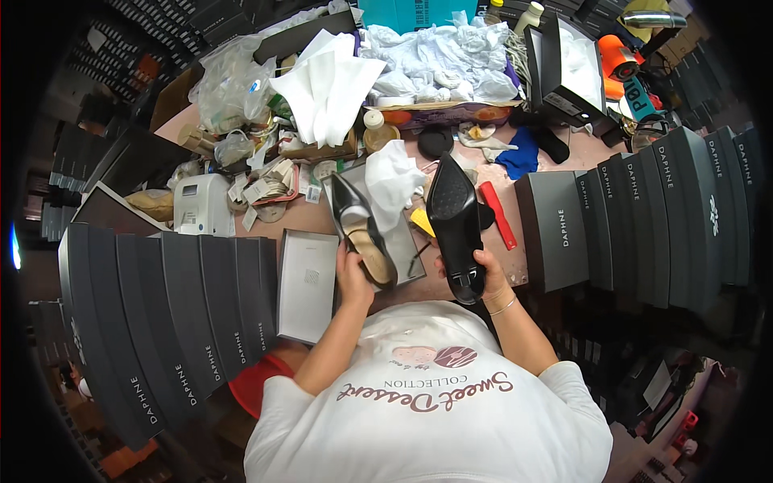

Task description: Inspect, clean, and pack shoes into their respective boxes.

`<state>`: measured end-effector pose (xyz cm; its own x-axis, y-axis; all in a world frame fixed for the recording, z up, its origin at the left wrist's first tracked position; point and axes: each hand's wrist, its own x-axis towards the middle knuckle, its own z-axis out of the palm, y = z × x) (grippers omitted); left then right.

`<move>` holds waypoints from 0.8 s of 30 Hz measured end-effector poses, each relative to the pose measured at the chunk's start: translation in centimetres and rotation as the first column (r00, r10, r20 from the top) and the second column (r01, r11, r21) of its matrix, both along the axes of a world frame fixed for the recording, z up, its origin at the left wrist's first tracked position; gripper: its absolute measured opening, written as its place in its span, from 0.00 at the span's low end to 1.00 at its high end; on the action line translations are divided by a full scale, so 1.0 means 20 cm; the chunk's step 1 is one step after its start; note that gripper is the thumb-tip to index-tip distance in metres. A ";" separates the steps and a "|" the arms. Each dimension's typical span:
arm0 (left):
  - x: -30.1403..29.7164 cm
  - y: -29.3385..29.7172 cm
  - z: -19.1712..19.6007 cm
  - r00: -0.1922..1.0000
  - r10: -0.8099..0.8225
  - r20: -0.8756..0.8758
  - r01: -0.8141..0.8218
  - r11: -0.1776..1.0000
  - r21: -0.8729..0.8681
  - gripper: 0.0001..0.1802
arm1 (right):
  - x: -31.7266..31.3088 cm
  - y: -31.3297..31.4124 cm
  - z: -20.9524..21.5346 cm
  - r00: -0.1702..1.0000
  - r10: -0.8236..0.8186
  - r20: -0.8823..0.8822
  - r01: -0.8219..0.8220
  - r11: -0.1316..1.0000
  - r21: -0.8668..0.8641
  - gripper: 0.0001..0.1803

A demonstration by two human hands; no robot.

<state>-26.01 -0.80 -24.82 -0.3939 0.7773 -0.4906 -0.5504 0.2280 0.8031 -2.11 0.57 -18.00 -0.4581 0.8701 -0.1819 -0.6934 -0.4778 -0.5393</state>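
Left hand (352, 279) grasps a black shoe (373, 258) insole-up, right hand (493, 278) a second shoe (452, 229) sole-up, both near the heel, leaving toes unobstructed.

We see a black shoe (345, 196) with a tan insole (372, 259) in our left hand (352, 278) and a black-soled shoe (454, 217) in our right hand (493, 278). Beyond the latter we find a red bar (497, 215) and blue cloth (519, 154) on a pink surface (514, 262); left of the left hand, dark grey boxes (181, 306).
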 end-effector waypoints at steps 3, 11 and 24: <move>-0.18 -0.13 0.08 0.916 -0.263 0.302 0.230 0.963 0.141 0.20 | -0.07 0.01 0.01 0.987 0.073 -0.146 -0.095 0.984 -0.153 0.36; -0.05 -0.15 0.38 0.298 -0.247 0.922 0.181 0.963 0.199 0.17 | -0.35 -0.03 -0.05 0.921 0.237 -0.309 -0.323 0.908 -0.267 0.42; -0.05 -0.09 0.30 -0.017 -0.289 0.957 0.181 0.941 0.287 0.27 | 0.07 0.08 0.02 0.898 -0.039 0.437 0.075 0.995 -0.065 0.27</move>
<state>-27.10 -2.68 -18.85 0.6297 0.7576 -0.1718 -0.7394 0.5166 -0.4318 -0.74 2.14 -17.58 -0.2672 0.8671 -0.4204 -0.4256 -0.4976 -0.7558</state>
